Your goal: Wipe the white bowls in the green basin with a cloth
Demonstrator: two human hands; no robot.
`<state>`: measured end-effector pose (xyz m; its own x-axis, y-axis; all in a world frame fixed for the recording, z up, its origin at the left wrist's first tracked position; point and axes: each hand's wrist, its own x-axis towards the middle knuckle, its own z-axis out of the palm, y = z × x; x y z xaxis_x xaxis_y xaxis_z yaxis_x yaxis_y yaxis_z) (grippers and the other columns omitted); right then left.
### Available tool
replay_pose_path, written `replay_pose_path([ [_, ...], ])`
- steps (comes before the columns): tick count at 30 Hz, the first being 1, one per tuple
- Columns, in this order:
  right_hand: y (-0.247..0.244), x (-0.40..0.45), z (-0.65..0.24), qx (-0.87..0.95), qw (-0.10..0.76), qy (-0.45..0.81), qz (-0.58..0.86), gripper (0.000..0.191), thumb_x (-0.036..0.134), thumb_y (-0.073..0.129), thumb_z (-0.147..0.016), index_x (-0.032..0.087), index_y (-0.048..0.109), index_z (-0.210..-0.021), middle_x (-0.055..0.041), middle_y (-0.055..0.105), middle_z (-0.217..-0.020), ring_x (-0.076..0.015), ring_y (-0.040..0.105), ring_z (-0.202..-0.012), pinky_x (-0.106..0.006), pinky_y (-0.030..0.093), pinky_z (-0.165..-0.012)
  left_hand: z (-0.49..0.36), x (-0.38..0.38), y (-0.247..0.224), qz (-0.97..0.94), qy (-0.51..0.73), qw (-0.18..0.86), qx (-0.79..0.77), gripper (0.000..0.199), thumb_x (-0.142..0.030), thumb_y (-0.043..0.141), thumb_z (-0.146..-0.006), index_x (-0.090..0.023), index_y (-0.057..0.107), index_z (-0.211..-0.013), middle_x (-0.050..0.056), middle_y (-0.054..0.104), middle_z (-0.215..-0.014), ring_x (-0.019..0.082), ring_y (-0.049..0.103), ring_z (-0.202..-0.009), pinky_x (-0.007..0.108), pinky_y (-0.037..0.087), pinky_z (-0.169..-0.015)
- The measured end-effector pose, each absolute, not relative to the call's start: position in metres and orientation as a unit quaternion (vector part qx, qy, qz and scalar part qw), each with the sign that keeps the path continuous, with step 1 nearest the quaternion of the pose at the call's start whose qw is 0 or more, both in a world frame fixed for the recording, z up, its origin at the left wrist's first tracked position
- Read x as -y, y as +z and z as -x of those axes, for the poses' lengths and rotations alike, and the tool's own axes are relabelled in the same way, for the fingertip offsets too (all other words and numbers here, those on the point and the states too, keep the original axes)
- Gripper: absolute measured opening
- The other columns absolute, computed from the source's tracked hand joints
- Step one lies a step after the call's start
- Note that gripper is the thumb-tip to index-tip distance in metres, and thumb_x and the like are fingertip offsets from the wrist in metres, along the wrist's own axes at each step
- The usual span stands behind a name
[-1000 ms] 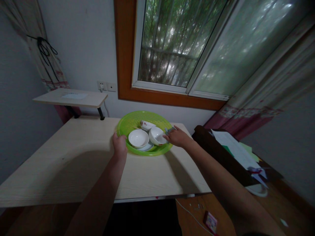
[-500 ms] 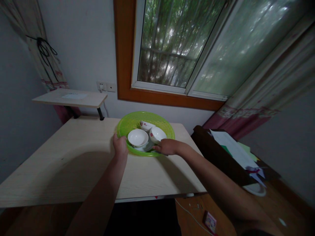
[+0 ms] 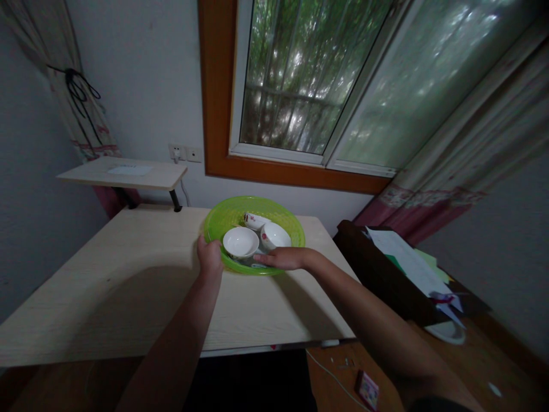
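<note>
A green basket (image 3: pixel 240 207) rests on the pale wooden table (image 3: pixel 158 240). Inside it are a white bowl (image 3: pixel 241 241) at the left, another white bowl (image 3: pixel 277 235) with a red pattern at the right, and a patterned white piece (image 3: pixel 256 221) lying on its side behind them. My left hand (image 3: pixel 210 256) grips the basket's left rim. My right hand (image 3: pixel 281 258) reaches over the front right rim, fingers stretched beside the bowls; its fingertips are near a greyish item at the basket's bottom, too unclear to name.
A small raised shelf (image 3: pixel 128 173) stands at the table's back left. Beyond the table's right edge is a dark brown piece of furniture (image 3: pixel 377 274) with papers on it. A window is behind the table.
My right hand has shifted slightly left inside the basket, and its fingers look straighter. My left hand and the bowls stay in place.
</note>
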<state>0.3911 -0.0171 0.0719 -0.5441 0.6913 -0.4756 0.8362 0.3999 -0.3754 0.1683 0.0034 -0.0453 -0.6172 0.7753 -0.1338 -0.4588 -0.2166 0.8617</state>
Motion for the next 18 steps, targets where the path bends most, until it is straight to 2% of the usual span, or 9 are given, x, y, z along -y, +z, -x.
replay_pose_path([
  [3, 0.086, 0.012, -0.415, -0.806, 0.188, -0.274, -0.490, 0.083, 0.078, 0.039, -0.112, 0.009, 0.084, -0.127, -0.0223, 0.081, -0.124, -0.0354, 0.075, -0.116, -0.043, 0.057, -0.106, -0.167, -0.005, -0.048, -0.164, 0.764, 0.408, -0.472, 0.048, -0.017, 0.060, -0.052, -0.017, 0.073, -0.098, 0.006, 0.078, -0.091, 0.025, 0.075, -0.080, 0.041, 0.065, -0.081],
  [6, 0.095, 0.002, -0.438, -0.811, 0.218, -0.211, -0.499, 0.055, 0.055, 0.052, -0.112, 0.013, 0.087, -0.114, -0.0165, 0.084, -0.109, -0.0298, 0.077, -0.098, -0.035, 0.057, -0.089, -0.164, -0.007, -0.050, -0.176, 0.757, 0.411, -0.477, 0.045, -0.018, 0.061, -0.053, -0.017, 0.072, -0.097, 0.006, 0.077, -0.090, 0.025, 0.075, -0.081, 0.042, 0.065, -0.082],
  [8, 0.096, -0.008, -0.449, -0.800, 0.239, -0.161, -0.527, 0.045, 0.043, 0.055, -0.109, 0.012, 0.089, -0.110, -0.0156, 0.084, -0.103, -0.0280, 0.078, -0.092, -0.033, 0.055, -0.083, -0.163, -0.007, -0.050, -0.183, 0.750, 0.414, -0.482, 0.046, -0.018, 0.060, -0.053, -0.017, 0.072, -0.097, 0.006, 0.078, -0.091, 0.026, 0.075, -0.083, 0.043, 0.065, -0.084],
  [12, 0.091, -0.029, -0.453, -0.783, 0.251, -0.079, -0.563, 0.039, 0.036, 0.062, -0.103, 0.011, 0.090, -0.116, -0.0197, 0.085, -0.115, -0.0322, 0.080, -0.107, -0.033, 0.056, -0.087, -0.162, -0.006, -0.049, -0.182, 0.744, 0.415, -0.490, 0.052, -0.015, 0.058, -0.050, -0.018, 0.073, -0.100, 0.006, 0.077, -0.091, 0.028, 0.077, -0.086, 0.044, 0.065, -0.087],
  [15, 0.086, -0.042, -0.448, -0.764, 0.257, -0.033, -0.591, 0.043, 0.034, 0.063, -0.102, 0.009, 0.087, -0.127, -0.0250, 0.082, -0.127, -0.0367, 0.080, -0.117, -0.036, 0.058, -0.091, -0.161, -0.005, -0.048, -0.181, 0.741, 0.418, -0.494, 0.055, -0.013, 0.057, -0.049, -0.018, 0.073, -0.101, 0.005, 0.078, -0.091, 0.027, 0.076, -0.085, 0.043, 0.066, -0.086],
  [18, 0.083, -0.051, -0.445, -0.757, 0.258, -0.003, -0.601, 0.046, 0.033, 0.062, -0.102, 0.009, 0.083, -0.135, -0.0274, 0.079, -0.134, -0.0374, 0.078, -0.123, -0.039, 0.060, -0.095, -0.160, -0.004, -0.048, -0.191, 0.744, 0.416, -0.487, 0.058, -0.012, 0.057, -0.048, -0.018, 0.074, -0.103, 0.005, 0.078, -0.092, 0.027, 0.077, -0.086, 0.042, 0.066, -0.086],
])
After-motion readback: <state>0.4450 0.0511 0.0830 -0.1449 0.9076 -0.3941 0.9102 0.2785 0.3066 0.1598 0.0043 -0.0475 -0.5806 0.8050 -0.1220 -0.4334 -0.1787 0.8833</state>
